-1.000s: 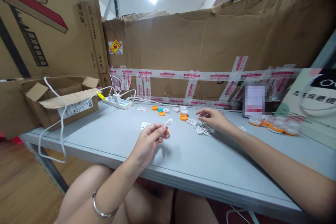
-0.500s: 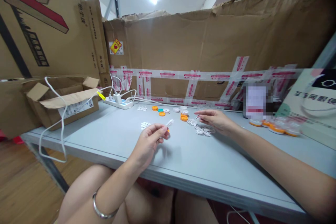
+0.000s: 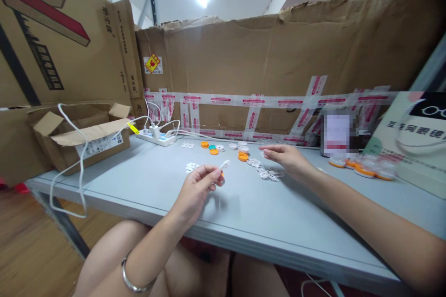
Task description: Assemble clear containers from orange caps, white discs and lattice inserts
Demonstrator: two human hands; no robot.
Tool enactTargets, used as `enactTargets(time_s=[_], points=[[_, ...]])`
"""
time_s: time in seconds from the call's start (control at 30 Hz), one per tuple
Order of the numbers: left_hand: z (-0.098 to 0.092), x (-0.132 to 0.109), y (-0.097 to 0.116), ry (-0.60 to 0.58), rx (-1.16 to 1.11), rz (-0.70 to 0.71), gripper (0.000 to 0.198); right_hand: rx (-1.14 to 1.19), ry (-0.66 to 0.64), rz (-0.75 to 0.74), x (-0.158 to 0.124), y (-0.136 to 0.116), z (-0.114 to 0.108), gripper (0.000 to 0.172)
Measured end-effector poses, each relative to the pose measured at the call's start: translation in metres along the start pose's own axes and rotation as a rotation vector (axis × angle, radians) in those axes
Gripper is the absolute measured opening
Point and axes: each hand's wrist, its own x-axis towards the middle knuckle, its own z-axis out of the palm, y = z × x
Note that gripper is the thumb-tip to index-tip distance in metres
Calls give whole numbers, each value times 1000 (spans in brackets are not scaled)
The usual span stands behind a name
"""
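Note:
My left hand (image 3: 204, 184) is closed in a pinch above the front of the grey table (image 3: 153, 185). Between its thumb and fingers is a small white plastic piece (image 3: 225, 164), with a bit of orange showing below it. Farther right, my right hand (image 3: 284, 158) reaches over loose white openwork pieces (image 3: 270, 174). Its fingers are bent together, and a small pale piece shows at the fingertips, partly hidden. Just left of it lie an orange round part (image 3: 243, 157) and white round parts (image 3: 243, 147).
Small white discs (image 3: 191, 167) lie beyond my left hand, near orange rings (image 3: 214, 151). A power strip (image 3: 156, 136) and an open carton (image 3: 94, 141) stand at left. Clear-and-orange cases (image 3: 365, 167) sit at right before a printed box (image 3: 411, 144). Cardboard (image 3: 223, 65) walls the back.
My right hand has shifted very slightly, and the pale piece at its fingertips shows less clearly. My left hand keeps its hold nearly unmoved. The whole view has shifted a little.

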Motion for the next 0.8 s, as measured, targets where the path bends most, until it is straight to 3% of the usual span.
enactTargets(time_s=[0.4,0.8], points=[[2,-2,1,-5,91,18,19,182,-75,2,-14,-11,15,14],[5,-4,1,-25,236,75,18,296,-272,2,-27,-18,27,40]])
